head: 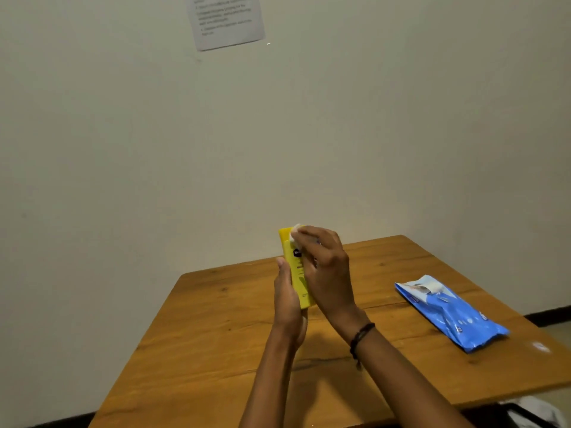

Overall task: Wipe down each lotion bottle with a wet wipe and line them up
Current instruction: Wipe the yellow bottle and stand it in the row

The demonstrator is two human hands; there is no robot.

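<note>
Gripping the yellow lotion bottle (299,284) low down, the left hand (287,304) holds it up above the table (216,319). The right hand (327,267) pinches a white wipe (295,230) against its top. This looks like the wiping step. Next, the wipe should rub down the sides.

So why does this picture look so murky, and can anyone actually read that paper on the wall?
Head view: dim, yellowish indoor light; the paper is too blurred to read; the label on the yellow bottle and the wet wipe are smeared; a soft shadow falls on the table; the wipe pack shows mild sheen.
</note>
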